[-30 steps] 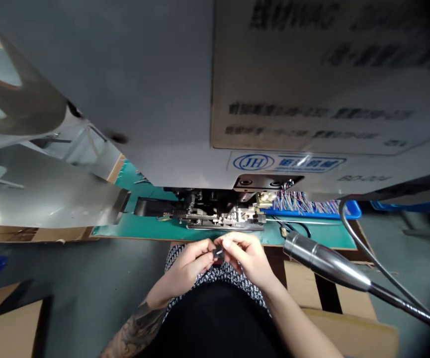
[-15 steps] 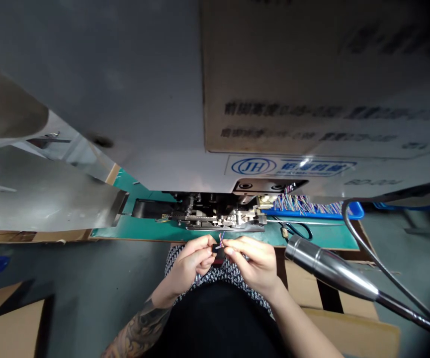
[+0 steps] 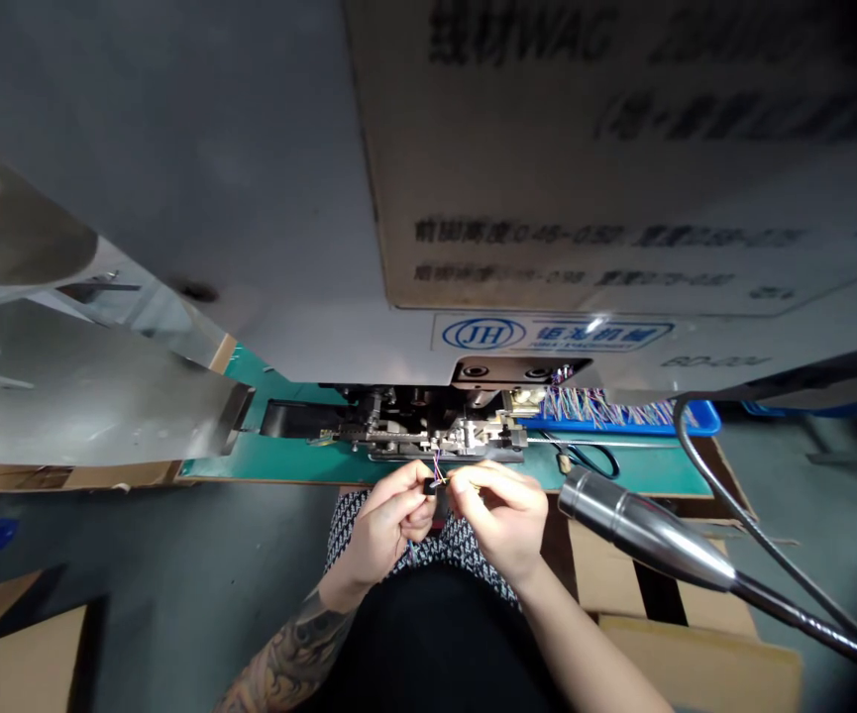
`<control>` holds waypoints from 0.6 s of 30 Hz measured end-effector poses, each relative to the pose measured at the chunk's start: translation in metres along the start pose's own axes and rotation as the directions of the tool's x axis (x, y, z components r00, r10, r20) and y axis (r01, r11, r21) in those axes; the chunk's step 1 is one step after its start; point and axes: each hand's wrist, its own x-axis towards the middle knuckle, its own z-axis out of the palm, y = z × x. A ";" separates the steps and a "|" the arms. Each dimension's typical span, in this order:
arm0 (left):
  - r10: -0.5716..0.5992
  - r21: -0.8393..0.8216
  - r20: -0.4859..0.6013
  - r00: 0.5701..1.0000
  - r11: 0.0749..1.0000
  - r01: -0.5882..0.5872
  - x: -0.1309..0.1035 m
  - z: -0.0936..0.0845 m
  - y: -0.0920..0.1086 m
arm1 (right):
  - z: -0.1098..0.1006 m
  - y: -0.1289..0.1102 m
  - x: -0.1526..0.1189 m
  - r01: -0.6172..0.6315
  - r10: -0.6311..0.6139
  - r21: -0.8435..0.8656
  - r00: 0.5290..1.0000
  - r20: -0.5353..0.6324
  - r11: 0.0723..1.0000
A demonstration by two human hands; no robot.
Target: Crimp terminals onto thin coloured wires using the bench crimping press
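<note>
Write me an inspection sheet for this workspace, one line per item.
Surface: green tabletop, machine above it
Job's things: small black piece at the left fingertips; thin coloured wires at the right, too small to tell if joined
Clutter: cardboard low at right
Hands: left hand pinches the piece; right hand pinches wires
Cables: dark looped cable on the tabletop
Surroundings: blue tray of coloured wires; grey floor; other people, nothing seen

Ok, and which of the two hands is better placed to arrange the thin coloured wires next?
Probably the right hand: its fingertips are at the thin coloured wires, beside the small black piece, while the left hand is busy holding that piece.
</note>
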 end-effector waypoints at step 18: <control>0.426 0.911 0.159 0.890 0.285 -0.299 -0.006 -0.006 0.017 | -0.019 -0.008 0.013 0.064 -0.017 -0.232 0.980 0.197 0.971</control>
